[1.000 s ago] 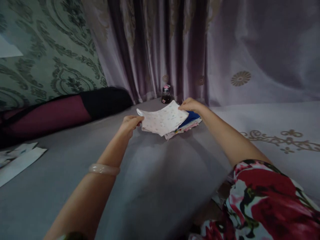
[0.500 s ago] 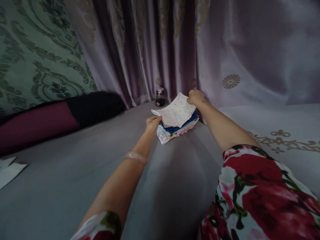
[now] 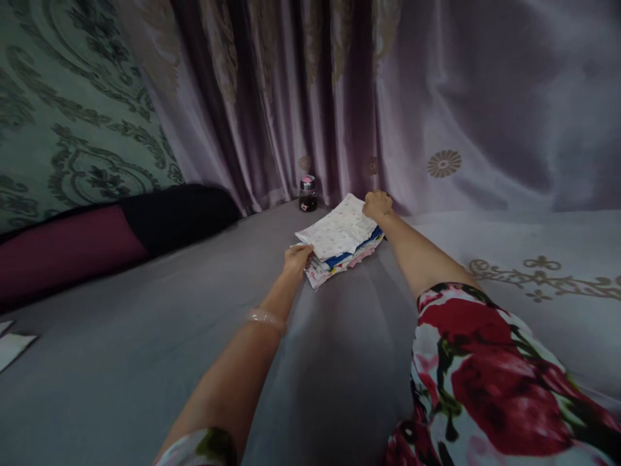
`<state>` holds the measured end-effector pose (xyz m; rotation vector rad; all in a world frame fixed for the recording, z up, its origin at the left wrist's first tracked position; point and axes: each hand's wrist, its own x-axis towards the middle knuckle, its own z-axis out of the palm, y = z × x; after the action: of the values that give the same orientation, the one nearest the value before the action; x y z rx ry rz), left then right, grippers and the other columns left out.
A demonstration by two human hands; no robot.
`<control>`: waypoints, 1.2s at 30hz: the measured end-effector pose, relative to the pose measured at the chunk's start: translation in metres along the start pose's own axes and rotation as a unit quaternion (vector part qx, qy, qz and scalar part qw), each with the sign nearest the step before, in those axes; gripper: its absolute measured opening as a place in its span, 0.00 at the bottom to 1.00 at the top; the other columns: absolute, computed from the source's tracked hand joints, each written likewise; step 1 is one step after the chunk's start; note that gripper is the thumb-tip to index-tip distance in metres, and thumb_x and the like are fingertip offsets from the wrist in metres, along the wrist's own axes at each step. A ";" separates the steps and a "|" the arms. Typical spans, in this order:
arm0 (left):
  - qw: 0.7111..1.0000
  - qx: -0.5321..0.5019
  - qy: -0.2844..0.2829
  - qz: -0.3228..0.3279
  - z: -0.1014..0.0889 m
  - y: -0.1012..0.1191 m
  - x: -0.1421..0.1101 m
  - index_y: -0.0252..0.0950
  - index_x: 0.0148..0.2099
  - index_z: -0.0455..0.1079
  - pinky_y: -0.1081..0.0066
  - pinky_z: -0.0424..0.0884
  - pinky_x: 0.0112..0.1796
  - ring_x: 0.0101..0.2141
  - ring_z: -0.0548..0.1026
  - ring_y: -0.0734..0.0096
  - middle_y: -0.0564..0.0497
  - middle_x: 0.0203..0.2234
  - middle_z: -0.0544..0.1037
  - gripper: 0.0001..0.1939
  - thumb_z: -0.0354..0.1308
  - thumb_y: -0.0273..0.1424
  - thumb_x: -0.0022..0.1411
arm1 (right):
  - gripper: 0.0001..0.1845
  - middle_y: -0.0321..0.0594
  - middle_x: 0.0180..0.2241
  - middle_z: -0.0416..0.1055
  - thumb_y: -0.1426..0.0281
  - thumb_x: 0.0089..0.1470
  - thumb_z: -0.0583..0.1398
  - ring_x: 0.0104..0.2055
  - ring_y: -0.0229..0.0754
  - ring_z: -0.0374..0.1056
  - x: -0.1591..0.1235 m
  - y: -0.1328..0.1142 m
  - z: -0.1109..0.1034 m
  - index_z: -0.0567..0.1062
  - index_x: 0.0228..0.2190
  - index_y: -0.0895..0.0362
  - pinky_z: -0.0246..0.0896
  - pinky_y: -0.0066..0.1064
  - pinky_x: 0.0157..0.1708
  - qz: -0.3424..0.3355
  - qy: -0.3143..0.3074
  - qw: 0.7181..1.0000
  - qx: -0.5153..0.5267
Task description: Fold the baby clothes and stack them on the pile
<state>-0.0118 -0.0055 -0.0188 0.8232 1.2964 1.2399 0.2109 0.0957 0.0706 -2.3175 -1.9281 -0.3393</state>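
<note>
A white folded cloth with a faint small print lies on top of a stack of folded cloths. Blue, pink and patterned white edges show beneath it. My left hand pinches the cloth's near left corner, thumb on top. At the far right corner, my right hand is closed on the same cloth, its fingertips partly hidden. The cloth now rests nearly flat over the pile.
Just behind the stack stands a small dark jar with a silver and pink lid. A maroon and black cushion runs along the patterned wall. Purple curtains hang at the back. White papers or cloths lie at the left edge of the grey sheet.
Both hands have lowered the white cloth onto the stack; it sagged between them before and now lies flatter, covering more of the blue cloth. The view has shifted slightly.
</note>
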 end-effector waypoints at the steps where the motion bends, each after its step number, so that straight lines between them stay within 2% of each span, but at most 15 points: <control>1: 1.000 0.005 0.000 -0.001 -0.002 -0.002 -0.001 0.32 0.25 0.72 0.76 0.59 0.22 0.20 0.67 0.77 0.52 0.16 0.71 0.13 0.68 0.36 0.46 | 0.20 0.58 0.54 0.66 0.75 0.59 0.52 0.56 0.52 0.62 0.000 0.000 0.003 0.72 0.51 0.65 0.59 0.37 0.50 0.004 -0.001 1.000 0.001; 5: 0.998 0.060 0.007 0.015 -0.019 -0.013 -0.009 0.31 0.26 0.73 0.76 0.62 0.24 0.21 0.68 0.76 0.50 0.19 0.74 0.12 0.66 0.36 0.49 | 0.20 0.57 0.53 0.67 0.76 0.59 0.51 0.55 0.52 0.62 -0.004 -0.001 0.014 0.73 0.50 0.65 0.59 0.36 0.49 0.011 0.000 1.000 0.007; 9: 0.990 0.133 0.003 0.053 -0.046 -0.026 -0.015 0.31 0.35 0.76 0.74 0.67 0.28 0.27 0.74 0.72 0.47 0.26 0.78 0.12 0.62 0.36 0.52 | 0.20 0.58 0.54 0.65 0.76 0.59 0.50 0.57 0.54 0.60 -0.008 -0.008 0.025 0.73 0.49 0.66 0.57 0.38 0.51 -0.015 0.020 0.999 0.020; 13: 0.967 0.230 -0.014 0.111 -0.085 -0.030 -0.023 0.32 0.41 0.75 0.69 0.71 0.35 0.33 0.77 0.65 0.46 0.30 0.80 0.17 0.59 0.40 0.53 | 0.22 0.55 0.55 0.66 0.66 0.64 0.47 0.58 0.54 0.59 -0.009 -0.017 0.039 0.71 0.51 0.63 0.53 0.42 0.55 -0.066 -0.017 0.996 0.052; 16: 0.935 0.325 -0.008 0.141 -0.125 -0.027 -0.036 0.35 0.41 0.74 0.65 0.72 0.40 0.37 0.78 0.61 0.45 0.33 0.81 0.19 0.57 0.42 0.53 | 0.28 0.54 0.59 0.63 0.60 0.66 0.41 0.59 0.55 0.58 -0.011 -0.016 0.052 0.67 0.56 0.61 0.51 0.47 0.56 -0.055 -0.063 0.993 0.082; 19: 0.907 0.395 0.007 0.142 -0.177 -0.025 -0.057 0.36 0.44 0.73 0.62 0.73 0.42 0.37 0.78 0.60 0.46 0.35 0.81 0.22 0.54 0.46 0.54 | 0.32 0.55 0.58 0.64 0.60 0.66 0.37 0.59 0.56 0.59 -0.016 -0.009 0.066 0.66 0.57 0.62 0.49 0.49 0.57 -0.016 -0.097 0.991 0.096; 23: 0.877 0.465 0.071 0.101 -0.253 -0.028 -0.095 0.39 0.45 0.71 0.60 0.74 0.43 0.39 0.79 0.56 0.46 0.36 0.81 0.25 0.51 0.51 0.54 | 0.31 0.54 0.56 0.67 0.61 0.66 0.37 0.58 0.56 0.61 -0.020 -0.003 0.077 0.68 0.56 0.61 0.49 0.49 0.57 -0.014 -0.080 0.992 0.096; 26: 0.830 0.537 0.123 0.084 -0.304 -0.031 -0.131 0.40 0.45 0.71 0.58 0.74 0.44 0.39 0.78 0.54 0.45 0.38 0.79 0.26 0.48 0.53 0.55 | 0.31 0.55 0.55 0.68 0.61 0.66 0.38 0.57 0.56 0.62 -0.020 -0.004 0.080 0.70 0.54 0.62 0.49 0.49 0.56 -0.014 -0.063 0.993 0.095; 28: 0.782 0.598 0.148 0.093 -0.328 -0.033 -0.155 0.36 0.46 0.71 0.54 0.71 0.49 0.44 0.76 0.50 0.40 0.43 0.77 0.29 0.46 0.53 0.55 | 0.31 0.55 0.55 0.68 0.61 0.66 0.38 0.57 0.56 0.62 -0.019 -0.004 0.080 0.70 0.54 0.61 0.49 0.50 0.56 -0.014 -0.060 0.993 0.097; 31: 0.732 0.655 0.179 0.061 -0.342 -0.038 -0.184 0.30 0.55 0.66 0.47 0.64 0.54 0.54 0.68 0.42 0.34 0.55 0.69 0.36 0.39 0.53 0.60 | 0.31 0.57 0.55 0.67 0.60 0.65 0.38 0.58 0.57 0.61 -0.018 -0.004 0.079 0.69 0.54 0.62 0.49 0.52 0.57 -0.012 -0.071 0.992 0.103; 34: 0.705 0.676 0.213 -0.002 -0.336 -0.041 -0.198 0.30 0.63 0.58 0.42 0.58 0.57 0.60 0.61 0.41 0.36 0.62 0.61 0.38 0.31 0.51 0.64 | 0.31 0.58 0.58 0.64 0.60 0.65 0.39 0.61 0.58 0.57 -0.022 -0.011 0.072 0.67 0.56 0.64 0.45 0.55 0.59 -0.025 -0.053 0.992 0.108; 36: 0.693 0.685 0.224 -0.011 -0.329 -0.041 -0.200 0.30 0.64 0.56 0.43 0.55 0.58 0.61 0.59 0.42 0.36 0.63 0.60 0.38 0.28 0.50 0.65 | 0.31 0.58 0.61 0.58 0.59 0.65 0.40 0.65 0.57 0.51 -0.030 -0.024 0.065 0.64 0.58 0.64 0.40 0.56 0.61 -0.063 -0.027 0.991 0.119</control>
<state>-0.2929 -0.2690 -0.0620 1.5309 2.6765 0.1846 0.1889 0.0856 -0.0007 -2.0813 -2.0199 -0.0518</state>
